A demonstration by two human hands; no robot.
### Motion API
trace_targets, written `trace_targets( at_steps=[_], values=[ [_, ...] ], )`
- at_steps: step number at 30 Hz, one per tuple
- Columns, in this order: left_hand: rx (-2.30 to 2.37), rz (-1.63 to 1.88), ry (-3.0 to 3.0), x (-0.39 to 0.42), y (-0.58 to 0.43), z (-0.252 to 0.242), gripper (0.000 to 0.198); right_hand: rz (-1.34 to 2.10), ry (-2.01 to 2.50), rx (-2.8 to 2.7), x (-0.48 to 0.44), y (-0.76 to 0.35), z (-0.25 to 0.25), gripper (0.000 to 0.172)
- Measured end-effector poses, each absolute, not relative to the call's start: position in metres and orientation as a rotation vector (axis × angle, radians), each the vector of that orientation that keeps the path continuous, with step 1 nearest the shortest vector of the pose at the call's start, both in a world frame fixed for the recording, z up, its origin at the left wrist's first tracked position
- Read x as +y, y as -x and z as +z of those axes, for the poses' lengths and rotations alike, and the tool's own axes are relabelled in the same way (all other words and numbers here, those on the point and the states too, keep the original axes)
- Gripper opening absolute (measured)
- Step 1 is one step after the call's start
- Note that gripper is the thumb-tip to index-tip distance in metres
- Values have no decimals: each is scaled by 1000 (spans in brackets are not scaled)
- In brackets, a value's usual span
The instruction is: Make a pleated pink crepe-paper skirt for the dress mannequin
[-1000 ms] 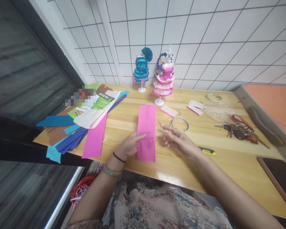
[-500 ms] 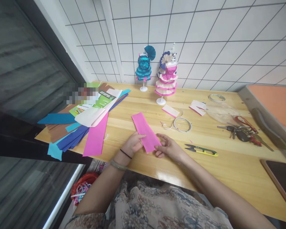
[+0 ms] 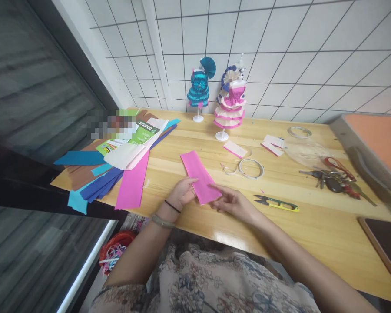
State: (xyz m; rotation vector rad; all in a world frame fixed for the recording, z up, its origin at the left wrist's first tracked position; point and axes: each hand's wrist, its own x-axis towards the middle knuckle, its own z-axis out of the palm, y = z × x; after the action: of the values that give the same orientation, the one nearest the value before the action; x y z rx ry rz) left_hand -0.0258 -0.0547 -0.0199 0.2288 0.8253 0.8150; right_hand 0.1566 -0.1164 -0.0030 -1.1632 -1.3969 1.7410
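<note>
A pink strip of paper (image 3: 200, 176) is held just above the table's front part, its far end pointing away from me. My left hand (image 3: 184, 191) pinches its left edge, thumb on top and fingers beneath. At its near right corner my right hand (image 3: 231, 202) grips the paper, some fingers tucked under it. To the right lie yellow-handled thread snips (image 3: 276, 203). Beyond my right hand are a roll of double-sided tape (image 3: 251, 168) and a small white-and-pink paper piece (image 3: 235, 149).
Blue, brown and pink paper strips (image 3: 128, 187) lie piled at left. Small dress forms in paper dresses, one teal (image 3: 199, 89) and one pink and white (image 3: 230, 108), stand at the back. Keys (image 3: 334, 182), a phone (image 3: 382, 243) and another tape roll (image 3: 299, 132) lie at right.
The view has shifted slightly. My right fingers have moved a little on the near corner of the pink paper, now lying flatter over its edge. My left hand keeps its hold.
</note>
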Motion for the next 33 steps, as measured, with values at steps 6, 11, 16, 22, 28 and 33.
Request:
trace_targets(
  at_steps=[6,11,16,22,28,33],
  values=[
    [858,799,-200,-54,26,-16,30,1749,1250,-1330,-113,-154,-10,48],
    [809,809,-185,-55,29,-14,36,1759,1251,-1281,-112,-153,-12,44],
    [726,866,-189,-55,33,-11,39,1794,1263,-1250,-112,-151,-7,44],
    [711,823,-281,-57,36,-16,25,1830,1248,-1199,-112,-151,-7,45],
    [728,811,-415,-60,40,-26,28,1836,1237,-1162,-112,-151,-10,44],
    [739,799,-327,-55,41,-27,20,1836,1256,-1196,-112,-151,-9,47]
  ],
)
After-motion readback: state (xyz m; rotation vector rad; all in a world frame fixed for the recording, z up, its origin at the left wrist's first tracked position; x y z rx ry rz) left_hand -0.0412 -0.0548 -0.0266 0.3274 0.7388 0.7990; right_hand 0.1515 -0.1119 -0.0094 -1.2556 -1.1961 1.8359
